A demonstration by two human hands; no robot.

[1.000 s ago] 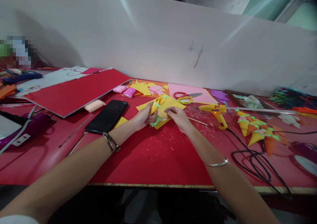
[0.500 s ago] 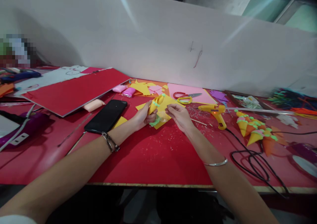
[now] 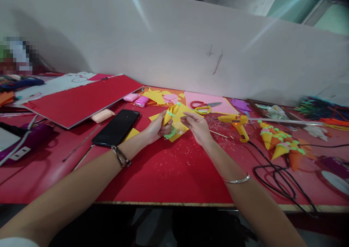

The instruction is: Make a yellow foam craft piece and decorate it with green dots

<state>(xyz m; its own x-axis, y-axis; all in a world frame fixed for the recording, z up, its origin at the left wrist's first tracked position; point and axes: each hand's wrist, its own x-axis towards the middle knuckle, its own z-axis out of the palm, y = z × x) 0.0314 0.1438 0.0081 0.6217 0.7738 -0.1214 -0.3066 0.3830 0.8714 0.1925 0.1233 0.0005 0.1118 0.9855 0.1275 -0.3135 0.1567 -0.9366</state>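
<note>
My left hand (image 3: 158, 128) is closed around a small yellow paper cone (image 3: 171, 115), tilted up to the right. Pale green dots sit along the cone's rim and at its upper tip. Just to the right of it, my right hand (image 3: 196, 126) hovers with fingers loosely bent and slightly parted; I see nothing between them. Under both hands lies a yellow paper sheet (image 3: 178, 135), with a light green lump of clay in clear wrap (image 3: 171, 132) on it, partly behind my left fingers.
A yellow glue gun (image 3: 236, 123) with its light on and a coiled black cord lies right, beside several decorated paper cones (image 3: 280, 143). Scissors (image 3: 204, 107) rest on pink paper behind. At left are a black phone (image 3: 116, 127) and a red board (image 3: 81, 99).
My right fingers have parted from a pinch and shifted slightly up and left. My left hand keeps hold of the cone, almost unmoved.
</note>
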